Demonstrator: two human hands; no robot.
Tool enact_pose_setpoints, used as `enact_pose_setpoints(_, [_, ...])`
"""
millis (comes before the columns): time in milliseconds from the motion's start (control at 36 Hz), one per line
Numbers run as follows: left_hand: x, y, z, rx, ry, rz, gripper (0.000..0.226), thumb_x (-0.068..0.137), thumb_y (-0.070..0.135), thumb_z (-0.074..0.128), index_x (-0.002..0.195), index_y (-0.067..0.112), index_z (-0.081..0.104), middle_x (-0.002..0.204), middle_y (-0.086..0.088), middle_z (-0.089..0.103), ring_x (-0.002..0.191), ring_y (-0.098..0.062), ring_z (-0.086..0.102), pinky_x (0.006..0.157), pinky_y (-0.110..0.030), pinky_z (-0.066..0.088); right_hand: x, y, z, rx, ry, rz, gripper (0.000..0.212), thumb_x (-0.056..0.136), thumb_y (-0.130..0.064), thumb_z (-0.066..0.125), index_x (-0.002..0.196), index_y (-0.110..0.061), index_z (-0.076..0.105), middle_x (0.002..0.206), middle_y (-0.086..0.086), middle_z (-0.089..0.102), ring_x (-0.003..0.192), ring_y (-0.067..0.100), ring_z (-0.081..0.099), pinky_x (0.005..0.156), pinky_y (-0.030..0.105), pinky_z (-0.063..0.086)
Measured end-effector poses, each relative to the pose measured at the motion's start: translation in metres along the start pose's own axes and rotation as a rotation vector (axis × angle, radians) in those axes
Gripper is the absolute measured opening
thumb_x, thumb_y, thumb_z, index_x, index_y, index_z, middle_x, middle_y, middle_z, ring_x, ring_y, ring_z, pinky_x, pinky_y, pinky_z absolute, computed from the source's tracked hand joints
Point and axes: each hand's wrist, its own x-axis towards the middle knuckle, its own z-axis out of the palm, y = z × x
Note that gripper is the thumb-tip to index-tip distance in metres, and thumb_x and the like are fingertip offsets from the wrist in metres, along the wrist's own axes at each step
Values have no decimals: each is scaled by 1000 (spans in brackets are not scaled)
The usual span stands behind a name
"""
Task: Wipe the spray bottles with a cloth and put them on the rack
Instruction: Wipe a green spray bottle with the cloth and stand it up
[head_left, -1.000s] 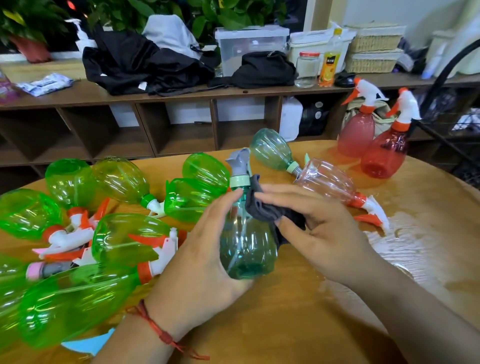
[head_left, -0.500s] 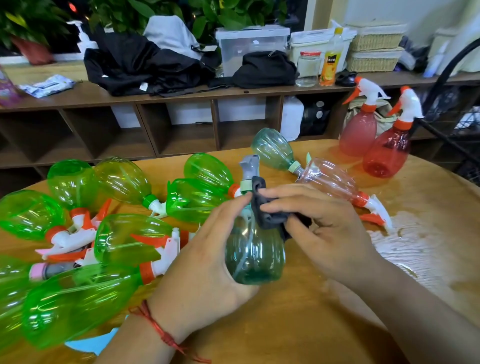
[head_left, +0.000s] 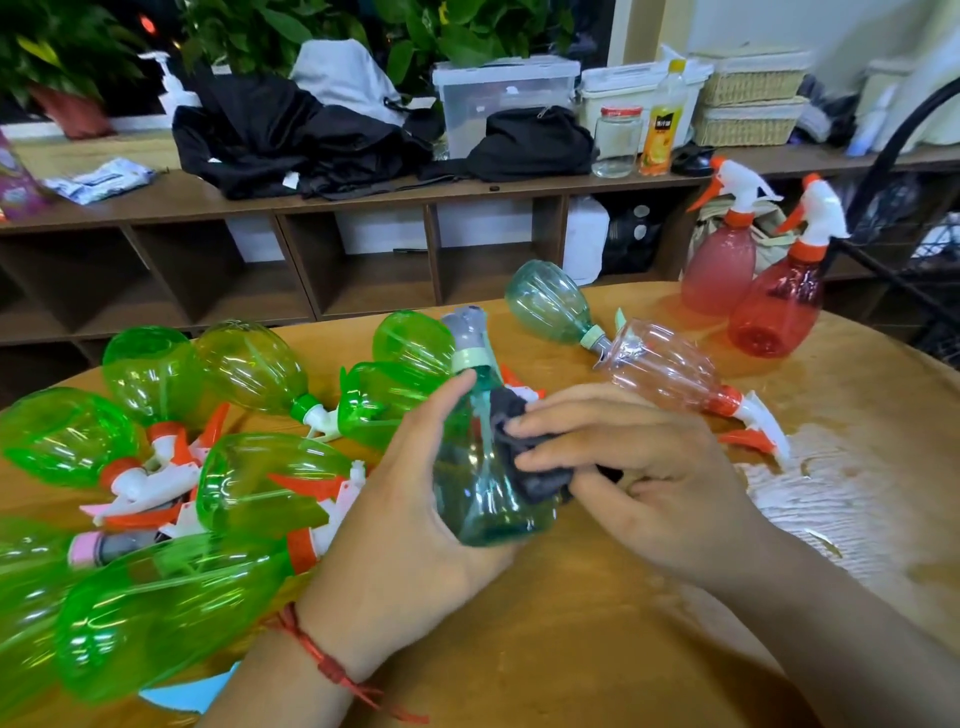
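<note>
Down the spray bottle (head_left: 478, 488) our cloth (head_left: 530, 467) has slid, from the neck to the side.
Our left hand (head_left: 410, 499) grips the bottle over the tabletop (head_left: 597, 649), fingers curled round it; our right hand (head_left: 649, 467) pinches the dark cloth against its side. Heaped at left lie green bottles (head_left: 249, 364).

We find the left hand (head_left: 405, 499) gripping a teal bottle (head_left: 483, 504), held upright over the table (head_left: 597, 649). The right hand (head_left: 660, 478) holds a cloth (head_left: 524, 467) against that bottle's right side. Green bottles (head_left: 260, 483) lie left of it. Two red bottles (head_left: 774, 306) stand well beyond it, to the right.
</note>
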Motion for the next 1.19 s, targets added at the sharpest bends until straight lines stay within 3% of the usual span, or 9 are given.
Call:
enact_pose_setpoints(194, [-5,5,8,62,-72,36,118,69,41,100,160,51,26,155,27,46,137,0,55,110,-26,52,-1,3,-1,36,55,127,48,83,20,59,111,-11,82,128,-1,75,124,18,68,104,42,56])
enact_pose_setpoints(333, [-3,-2,7,-42,-8,-45,119,64,39,101,158,51,29,150,18,55,132,-10,63,110,-39,54,-2,0,2,68,-34,29,44,74,25,67,96,-9,85,115,1,79,118,22,70,101,42,56])
enact_pose_setpoints(444, [0,-4,3,-209,27,-98,120,63,20,104,157,42,34,137,14,68,121,-13,72,103,-40,57,-2,-4,2,87,-96,-43,39,76,25,70,89,-8,86,112,2,80,117,24,70,99,38,56])
enact_pose_setpoints(556, [-1,2,4,-251,3,-106,116,66,8,101,155,45,35,138,19,66,121,-10,71,102,-31,59,-1,-4,3,96,-13,-10,39,77,23,65,94,-6,85,114,4,79,117,24,70,99,41,56])
enact_pose_setpoints(750, [-9,13,7,-60,-102,-2,119,68,32,102,156,56,25,143,34,52,126,3,63,103,-23,56,-2,-2,-2,128,44,261,42,97,15,54,121,-11,77,139,-6,68,134,17,62,111,34,51])
enact_pose_setpoints(917, [-8,8,8,-60,-73,3,123,71,22,100,160,51,20,149,26,52,130,-5,63,105,-31,56,0,-11,-1,139,9,249,23,95,-10,75,118,-13,80,136,-7,71,127,15,67,105,31,54])
enact_pose_setpoints(1028, [-7,5,9,-5,-26,-3,123,70,27,99,161,52,21,158,21,42,140,-7,55,110,-32,53,1,-11,1,94,-31,159,20,91,-7,78,111,-9,82,129,-2,75,127,17,67,108,39,54])
enact_pose_setpoints(1139, [-2,-8,-1,-19,61,-40,114,63,40,98,157,49,35,152,10,53,136,-19,60,110,-45,53,1,-15,1,91,-125,34,19,88,0,81,106,-6,83,126,3,75,129,24,66,107,48,53])
enact_pose_setpoints(1194, [0,-11,-6,5,88,-51,116,58,53,96,156,51,35,152,14,52,134,-22,61,108,-49,54,1,-17,0,75,-166,-11,18,88,1,81,104,-7,83,125,2,76,131,22,65,108,46,52])
